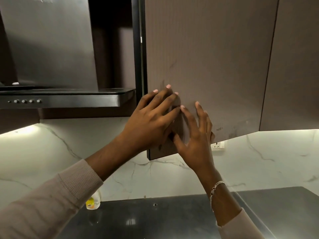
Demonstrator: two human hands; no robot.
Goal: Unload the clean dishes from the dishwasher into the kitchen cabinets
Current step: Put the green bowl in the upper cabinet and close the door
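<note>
Both hands lie flat against the ribbed brown cabinet door, low on its left half. The left hand reaches in from the left out of a beige ribbed sleeve, its fingers straight and fanned a little apart, the palm pressed to the panel near the door's left edge. The right hand comes up from below with a thin chain bracelet at the wrist. Its fingers are also stretched and spread on the door, and its forefinger tip touches the left hand's little finger. Neither hand grips anything. The door hangs on the wall above the desk, beside a plainer brown door to its right; whether it sits fully closed cannot be told. Left of it, past a black upright frame, is a dark range hood with a row of small knobs. The wall behind is white veined marble, lit from under the cabinets, with a white socket just under the door's lower edge. The desk is dark and glossy, and a small bottle with a yellow label stands at its back left.
</note>
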